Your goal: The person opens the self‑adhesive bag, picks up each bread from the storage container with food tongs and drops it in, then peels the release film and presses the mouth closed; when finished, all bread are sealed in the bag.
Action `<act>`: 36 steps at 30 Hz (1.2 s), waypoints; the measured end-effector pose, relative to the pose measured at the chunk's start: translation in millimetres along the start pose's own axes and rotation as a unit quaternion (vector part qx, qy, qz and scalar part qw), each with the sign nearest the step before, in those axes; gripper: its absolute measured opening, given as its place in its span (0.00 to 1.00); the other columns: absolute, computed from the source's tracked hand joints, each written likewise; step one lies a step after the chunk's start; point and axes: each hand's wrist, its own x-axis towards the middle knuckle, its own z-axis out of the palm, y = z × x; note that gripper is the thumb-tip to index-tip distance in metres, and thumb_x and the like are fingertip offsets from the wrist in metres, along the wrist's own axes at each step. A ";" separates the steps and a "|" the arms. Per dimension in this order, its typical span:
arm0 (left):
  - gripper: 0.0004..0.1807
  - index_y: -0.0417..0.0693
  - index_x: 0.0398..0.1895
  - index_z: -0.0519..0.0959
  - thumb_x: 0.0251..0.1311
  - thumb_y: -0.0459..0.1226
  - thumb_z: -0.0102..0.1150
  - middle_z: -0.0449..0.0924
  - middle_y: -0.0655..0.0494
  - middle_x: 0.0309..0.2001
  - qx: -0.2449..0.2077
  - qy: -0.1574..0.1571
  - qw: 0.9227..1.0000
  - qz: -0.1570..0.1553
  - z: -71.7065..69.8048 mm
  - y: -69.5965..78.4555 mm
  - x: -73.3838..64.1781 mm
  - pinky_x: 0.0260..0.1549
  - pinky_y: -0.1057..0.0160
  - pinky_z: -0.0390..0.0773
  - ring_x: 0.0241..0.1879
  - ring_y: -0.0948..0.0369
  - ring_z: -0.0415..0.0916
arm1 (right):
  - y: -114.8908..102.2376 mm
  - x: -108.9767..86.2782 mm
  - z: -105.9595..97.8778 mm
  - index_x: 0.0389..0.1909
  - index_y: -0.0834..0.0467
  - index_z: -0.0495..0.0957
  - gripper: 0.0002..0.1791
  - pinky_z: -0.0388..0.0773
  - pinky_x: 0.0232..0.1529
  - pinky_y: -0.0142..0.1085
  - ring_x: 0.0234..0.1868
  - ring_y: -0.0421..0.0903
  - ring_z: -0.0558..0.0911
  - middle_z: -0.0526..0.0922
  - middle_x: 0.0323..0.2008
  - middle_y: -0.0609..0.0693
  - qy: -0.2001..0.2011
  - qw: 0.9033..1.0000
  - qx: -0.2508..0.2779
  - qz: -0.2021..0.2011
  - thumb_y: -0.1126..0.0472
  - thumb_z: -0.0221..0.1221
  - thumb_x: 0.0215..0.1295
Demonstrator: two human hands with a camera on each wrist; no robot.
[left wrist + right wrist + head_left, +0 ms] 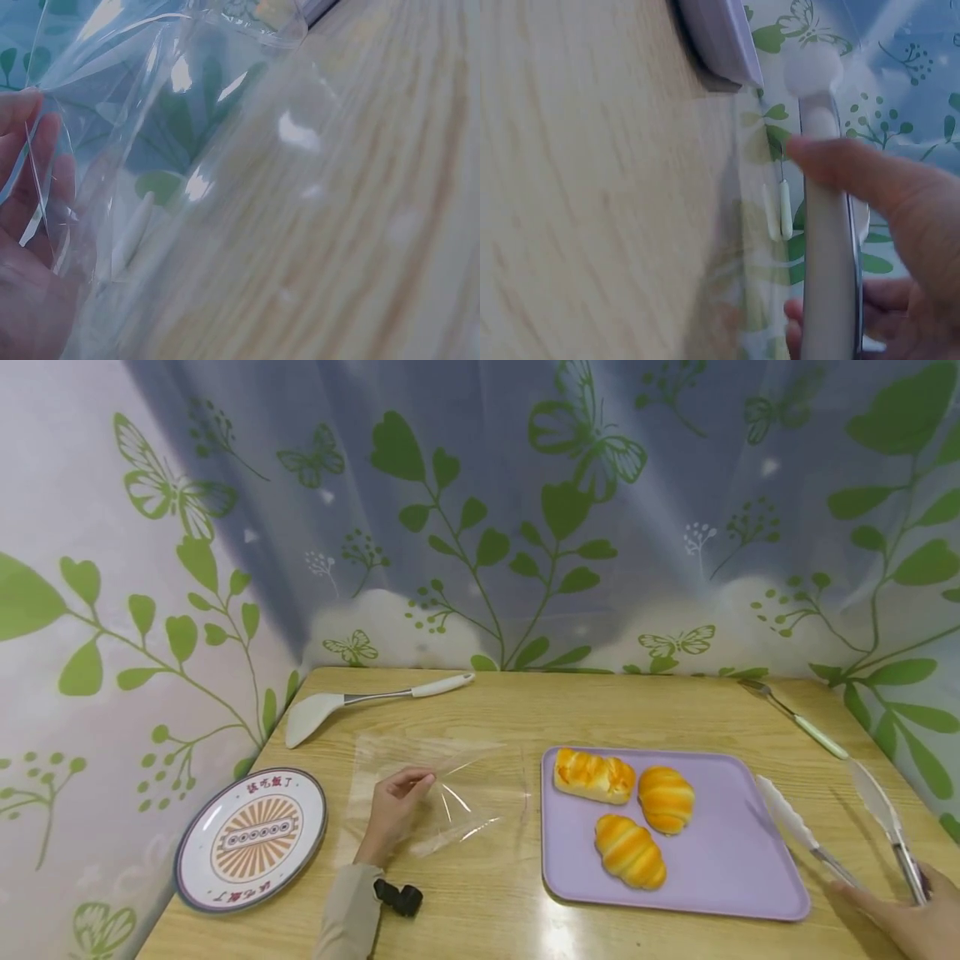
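In the head view my left hand [396,810] pinches a clear plastic bag [476,789] between thumb and fingers. The left wrist view shows part of the bag raised off the wooden table, with glare along its folds. My right hand [911,914] grips a pair of metal tongs [787,814] with white tips, the arms spread apart. In the right wrist view the thumb lies along one arm of the tongs [829,255]. Left of the tongs, a loaf-shaped bread [594,777] and two croissant-like rolls, one upper [666,800] and one lower [630,853], lie on a purple tray [738,877].
A round patterned plate [251,839] lies at the table's left edge. Behind the bag is a white spatula [378,697], and a fork with a pale green handle [819,737] lies at the back right. A patterned curtain [480,527] hangs behind the table.
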 end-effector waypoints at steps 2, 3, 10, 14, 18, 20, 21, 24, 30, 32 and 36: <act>0.11 0.15 0.39 0.75 0.60 0.23 0.58 0.83 0.72 0.31 0.005 0.000 1.000 0.003 0.0 0.7 -0.5 0.38 0.77 0.77 0.35 0.74 0.78 | -4.7 -2.3 -0.9 0.63 0.74 0.57 0.53 0.72 0.27 0.34 0.24 0.49 0.74 0.73 0.22 0.58 -0.010 0.998 -0.024 -0.052 0.39 0.68 0.55; 0.11 0.15 0.39 0.75 0.60 0.23 0.58 0.83 0.72 0.31 0.007 0.000 1.000 0.004 0.1 0.9 -0.6 0.37 0.77 0.77 0.35 0.74 0.78 | -7.1 -3.1 -1.4 0.63 0.73 0.58 0.51 0.67 0.24 0.34 0.22 0.46 0.71 0.71 0.19 0.53 -0.018 0.996 -0.039 -0.073 0.39 0.68 0.55; 0.11 0.13 0.39 0.73 0.60 0.21 0.57 0.83 0.73 0.31 0.002 -0.006 1.000 0.011 1.3 0.6 -0.2 0.38 0.78 0.77 0.35 0.74 0.78 | -25.5 -4.2 -2.1 0.70 0.77 0.47 0.61 0.74 0.42 0.60 0.44 0.71 0.77 0.80 0.41 0.72 -0.107 0.974 -0.115 -0.162 0.36 0.66 0.56; 0.11 0.13 0.38 0.73 0.59 0.21 0.57 0.83 0.73 0.31 -0.002 -0.005 1.000 0.012 1.6 -0.4 -0.6 0.39 0.77 0.77 0.35 0.74 0.78 | -32.6 -4.1 1.4 0.68 0.75 0.53 0.56 0.76 0.40 0.59 0.44 0.69 0.79 0.82 0.42 0.70 -0.114 0.959 -0.126 -0.227 0.41 0.69 0.54; 0.11 0.13 0.39 0.73 0.60 0.21 0.57 0.83 0.73 0.32 -0.003 -0.007 1.000 0.011 1.5 -0.7 -0.9 0.38 0.77 0.77 0.36 0.74 0.78 | -40.4 -2.0 6.8 0.65 0.74 0.58 0.53 0.78 0.36 0.49 0.41 0.65 0.81 0.83 0.40 0.68 -0.108 0.949 -0.134 -0.266 0.44 0.72 0.50; 0.11 0.13 0.39 0.73 0.60 0.22 0.57 0.83 0.73 0.32 -0.003 -0.009 1.000 0.011 1.5 -0.3 -1.0 0.38 0.77 0.77 0.36 0.74 0.78 | -44.5 -0.6 9.1 0.64 0.74 0.61 0.52 0.78 0.34 0.45 0.40 0.62 0.81 0.83 0.40 0.67 -0.099 0.945 -0.136 -0.280 0.45 0.73 0.49; 0.12 0.13 0.39 0.73 0.60 0.22 0.57 0.83 0.73 0.32 -0.003 -0.010 1.000 0.011 1.5 -0.2 -0.9 0.39 0.77 0.77 0.36 0.74 0.78 | -46.4 -0.2 9.9 0.63 0.74 0.63 0.51 0.78 0.34 0.46 0.41 0.63 0.81 0.82 0.40 0.69 -0.096 0.944 -0.137 -0.286 0.45 0.74 0.48; 0.11 0.14 0.39 0.74 0.60 0.22 0.57 0.84 0.72 0.32 -0.009 -0.011 1.000 0.008 1.3 -1.0 -0.7 0.39 0.77 0.78 0.36 0.74 0.78 | -51.5 -0.4 11.7 0.61 0.73 0.67 0.49 0.78 0.38 0.55 0.45 0.70 0.79 0.79 0.45 0.76 -0.088 0.942 -0.137 -0.292 0.45 0.74 0.47; 0.07 0.35 0.33 0.84 0.60 0.21 0.58 0.85 0.69 0.33 -0.039 -0.017 0.999 0.019 0.0 -3.4 -0.8 0.39 0.76 0.78 0.37 0.73 0.79 | -54.3 -2.7 14.9 0.58 0.70 0.73 0.44 0.76 0.35 0.45 0.38 0.58 0.78 0.81 0.36 0.67 -0.077 0.948 -0.131 -0.279 0.45 0.74 0.46; 0.11 0.43 0.34 0.86 0.60 0.22 0.58 0.85 0.69 0.34 -0.046 -0.021 0.998 0.023 -0.6 -3.1 -1.4 0.40 0.76 0.78 0.38 0.73 0.79 | -55.1 -4.0 15.8 0.58 0.69 0.73 0.43 0.70 0.32 0.37 0.34 0.49 0.75 0.80 0.29 0.56 -0.075 0.950 -0.131 -0.273 0.45 0.74 0.47; 0.15 0.51 0.33 0.87 0.61 0.23 0.58 0.85 0.67 0.35 -0.058 -0.027 0.997 0.031 -1.5 -3.3 -2.3 0.41 0.76 0.79 0.39 0.72 0.80 | -56.0 -7.4 16.4 0.59 0.70 0.72 0.45 0.63 0.29 0.30 0.29 0.40 0.70 0.76 0.25 0.46 -0.078 0.954 -0.129 -0.258 0.44 0.73 0.49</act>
